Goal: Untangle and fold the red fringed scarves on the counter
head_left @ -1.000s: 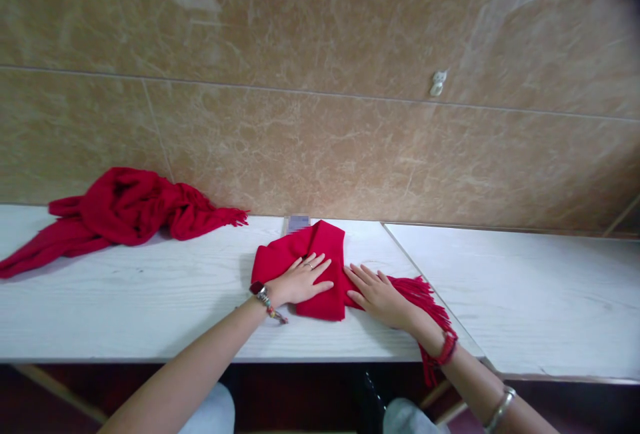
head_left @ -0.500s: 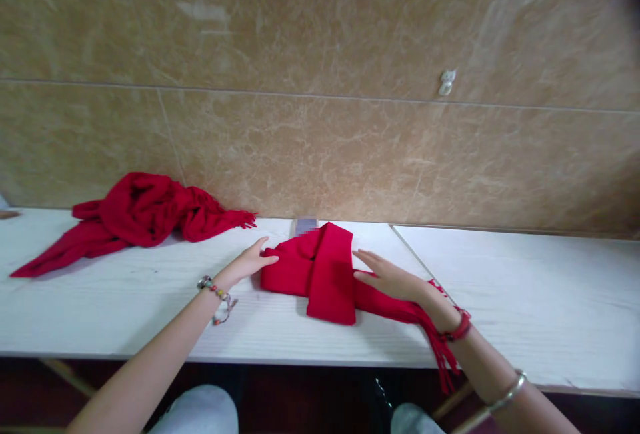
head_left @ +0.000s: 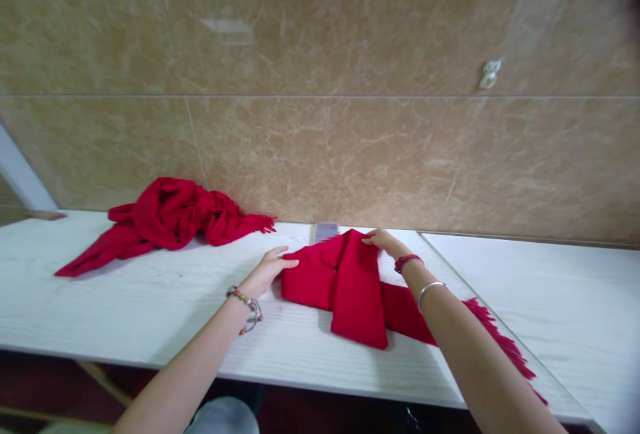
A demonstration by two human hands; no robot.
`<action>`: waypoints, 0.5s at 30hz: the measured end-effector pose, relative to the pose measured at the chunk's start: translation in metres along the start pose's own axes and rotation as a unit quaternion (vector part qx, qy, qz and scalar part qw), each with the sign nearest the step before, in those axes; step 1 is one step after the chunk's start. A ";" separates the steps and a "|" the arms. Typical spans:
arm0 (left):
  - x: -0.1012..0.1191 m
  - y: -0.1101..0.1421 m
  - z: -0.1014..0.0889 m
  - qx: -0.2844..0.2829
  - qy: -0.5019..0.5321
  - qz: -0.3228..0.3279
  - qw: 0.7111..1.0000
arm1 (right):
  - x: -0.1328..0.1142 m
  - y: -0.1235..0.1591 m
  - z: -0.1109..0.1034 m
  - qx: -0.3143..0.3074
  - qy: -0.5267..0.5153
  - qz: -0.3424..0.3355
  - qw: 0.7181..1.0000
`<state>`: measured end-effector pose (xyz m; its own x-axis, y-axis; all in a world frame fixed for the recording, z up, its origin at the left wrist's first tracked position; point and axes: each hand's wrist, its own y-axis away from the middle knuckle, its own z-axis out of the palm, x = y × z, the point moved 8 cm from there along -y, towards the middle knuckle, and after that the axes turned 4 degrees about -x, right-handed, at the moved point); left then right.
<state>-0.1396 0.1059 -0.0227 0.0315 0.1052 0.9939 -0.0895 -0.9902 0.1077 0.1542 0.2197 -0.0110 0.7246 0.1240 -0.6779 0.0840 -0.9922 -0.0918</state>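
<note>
A red scarf (head_left: pixel 356 294) lies folded on the white table, with one band crossing over another. Its tail runs out to the right under my right forearm and ends in fringe (head_left: pixel 500 337). My left hand (head_left: pixel 267 273) grips the fold's left end, thumb on top of the cloth; some fingers are hidden. At the upper edge of the crossing band, my right hand (head_left: pixel 384 241) pinches the cloth between thumb and fingers. A second red scarf (head_left: pixel 175 217) sits in a loose, crumpled heap to the left, apart from both hands.
The white table (head_left: pixel 200 314) stands against a brown marble-patterned tiled wall (head_left: pixel 320 154). A small greyish card (head_left: pixel 327 231) lies by the wall behind the folded scarf. A white cat-shaped piece (head_left: pixel 489 74) is on the wall. The table's front edge runs close below my arms.
My right hand has moved up from beside the band to its top edge and closed on it. The fringed tail now lies further right. My left hand stays at the left end.
</note>
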 end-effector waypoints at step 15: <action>0.012 0.002 -0.003 0.078 -0.273 0.057 0.957 | 0.001 0.022 -0.018 0.052 -0.011 0.048 0.997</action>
<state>-0.1419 0.1054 -0.0110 0.5505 -0.0261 0.8344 0.0242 -0.9986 -0.0472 0.1690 0.1982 -0.0010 0.7106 0.0289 -0.7030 -0.0573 -0.9935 -0.0988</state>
